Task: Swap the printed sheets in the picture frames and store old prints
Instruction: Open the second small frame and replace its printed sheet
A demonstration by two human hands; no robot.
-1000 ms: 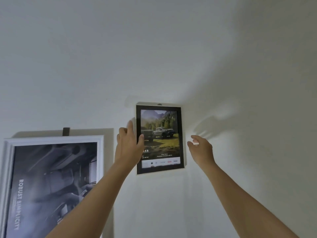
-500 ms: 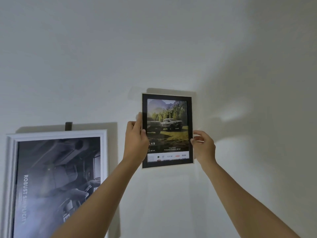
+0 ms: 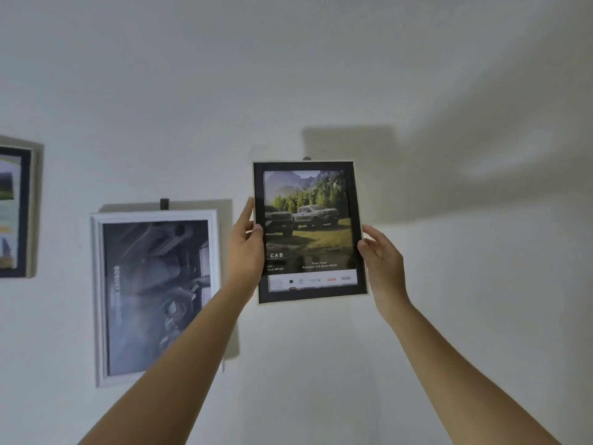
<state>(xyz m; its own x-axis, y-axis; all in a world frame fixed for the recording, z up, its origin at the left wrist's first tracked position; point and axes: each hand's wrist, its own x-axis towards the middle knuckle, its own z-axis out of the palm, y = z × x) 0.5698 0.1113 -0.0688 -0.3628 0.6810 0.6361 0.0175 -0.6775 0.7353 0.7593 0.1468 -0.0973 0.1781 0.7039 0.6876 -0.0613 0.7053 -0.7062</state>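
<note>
Black rectangular picture frame [image 3: 351, 203], pale along its outer edge, is held upright in front of the white wall [image 3: 449, 316], between both hands. The printed sheet of two pickup trucks [image 3: 305, 216] is inside it, not yet swapped.

Grip state:
- Left hand [image 3: 247, 248]: thumb pressed on the front at the left border, fingers extended together up the side edge.
- Right hand [image 3: 382, 261]: fingers curled against the right edge. I cannot tell how far they wrap behind.

Hazards I judge from this position:
1. A small dark wall hook [image 3: 307, 158] shows just above the top edge. I cannot tell whether the frame is clear of it. Pulling outward before lifting could snag the hanger and jerk the frame loose.
2. Both hands hold the side edges only, and the bottom edge is unsupported. If either hand releases, the frame could pivot and drop.
3. The white-framed grey poster [image 3: 154, 297] hangs just beside the left forearm. Lowering the frame with a wide elbow swing could knock it.
4. The backing is hidden. Tilting the frame face-down could spill the sheet if the clips are loose.
</note>
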